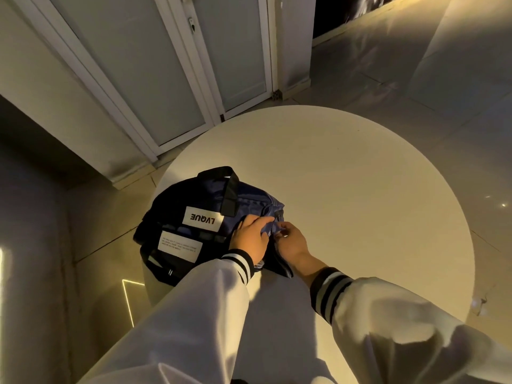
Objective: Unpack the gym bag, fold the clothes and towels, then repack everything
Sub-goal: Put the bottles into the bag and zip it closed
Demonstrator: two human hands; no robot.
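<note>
Navy soft gym bag (249, 195) on round table (360, 189); L hand (249, 239) pressing flat, R hand (291, 241) grip pinches its fabric.

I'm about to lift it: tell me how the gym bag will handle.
Probably floppy: the gym bag wrinkles under the left hand. It lies at the table edge, so a leftward push may tip it off.

Navy gym bag (249, 198) with black handle (231, 189) and white labels (203, 218); white sleeves (199, 309), black-and-white striped cuffs (239, 263).

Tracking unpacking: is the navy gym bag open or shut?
Shut, apparently: the navy fabric gym bag shows no contents; right hand pinches at its zip.
</note>
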